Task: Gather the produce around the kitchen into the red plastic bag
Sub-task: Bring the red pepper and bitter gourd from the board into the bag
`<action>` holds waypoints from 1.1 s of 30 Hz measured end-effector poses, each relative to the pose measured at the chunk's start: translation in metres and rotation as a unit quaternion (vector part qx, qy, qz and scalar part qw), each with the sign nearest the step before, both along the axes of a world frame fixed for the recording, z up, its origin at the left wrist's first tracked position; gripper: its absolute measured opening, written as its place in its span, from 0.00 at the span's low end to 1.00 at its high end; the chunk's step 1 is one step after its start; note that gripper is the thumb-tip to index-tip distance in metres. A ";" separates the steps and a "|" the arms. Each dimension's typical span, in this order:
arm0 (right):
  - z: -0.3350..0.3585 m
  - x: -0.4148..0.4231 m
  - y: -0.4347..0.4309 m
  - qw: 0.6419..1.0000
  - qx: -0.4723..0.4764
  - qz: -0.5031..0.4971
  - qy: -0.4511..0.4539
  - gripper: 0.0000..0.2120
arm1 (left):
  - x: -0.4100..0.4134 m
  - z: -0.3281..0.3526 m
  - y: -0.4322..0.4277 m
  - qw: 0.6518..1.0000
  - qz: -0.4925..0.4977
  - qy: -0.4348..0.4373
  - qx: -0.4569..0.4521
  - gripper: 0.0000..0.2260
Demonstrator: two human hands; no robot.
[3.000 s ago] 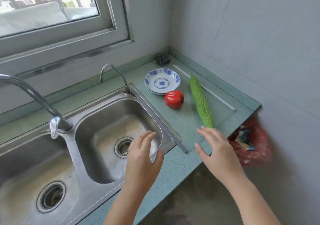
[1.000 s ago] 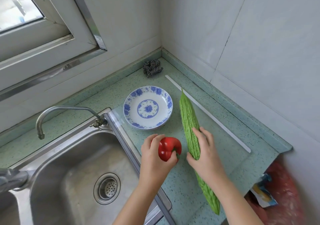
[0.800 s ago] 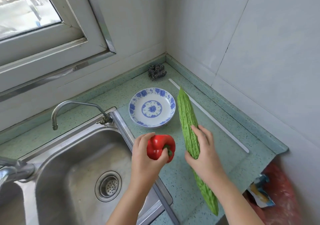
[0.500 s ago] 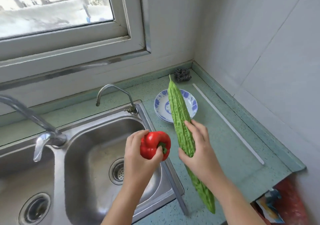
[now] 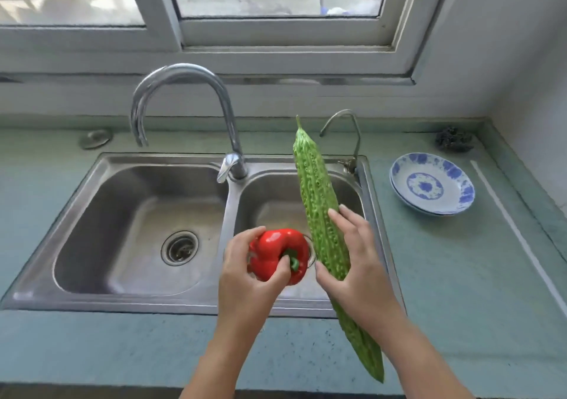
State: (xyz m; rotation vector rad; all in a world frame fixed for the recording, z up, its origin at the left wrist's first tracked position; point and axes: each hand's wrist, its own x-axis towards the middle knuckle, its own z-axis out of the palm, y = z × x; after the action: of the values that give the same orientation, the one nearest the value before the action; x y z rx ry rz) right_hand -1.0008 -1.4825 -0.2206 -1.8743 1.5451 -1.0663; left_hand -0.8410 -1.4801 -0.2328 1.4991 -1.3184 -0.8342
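Over the sink, hands grip pepper and bitter gourd.

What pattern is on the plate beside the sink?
Blue floral motifs on white plate, seen in head view.

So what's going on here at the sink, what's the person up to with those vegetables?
A person stands at a double sink, holding produce in both hands. The left hand grips a red bell pepper, and the right hand holds a long bitter gourd around its middle, both raised over the right basin. A blue and white bowl sits on the counter to the right. The red plastic bag meant for them is not in view.
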 end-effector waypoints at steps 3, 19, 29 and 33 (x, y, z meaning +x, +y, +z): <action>0.002 0.026 0.018 0.999 -0.004 0.042 0.005 0.34 | 0.028 0.005 0.029 0.999 0.042 0.023 0.005 0.19; 0.015 0.177 0.165 0.973 0.054 0.221 -0.042 0.32 | 0.168 -0.002 0.233 0.962 0.257 0.092 -0.006 0.21; 0.015 0.297 0.221 0.909 0.064 0.412 -0.007 0.33 | 0.255 -0.008 0.346 0.884 0.449 0.122 -0.043 0.20; 0.011 0.344 0.224 0.883 0.065 0.464 0.012 0.33 | 0.283 -0.013 0.368 0.850 0.508 0.133 -0.051 0.20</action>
State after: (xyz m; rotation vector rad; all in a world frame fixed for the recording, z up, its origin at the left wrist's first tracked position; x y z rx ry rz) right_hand -0.6572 -1.2588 -0.2100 -2.1343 0.5213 -0.4666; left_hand -0.5582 -1.1125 -0.2459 1.6273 -0.2278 -0.2359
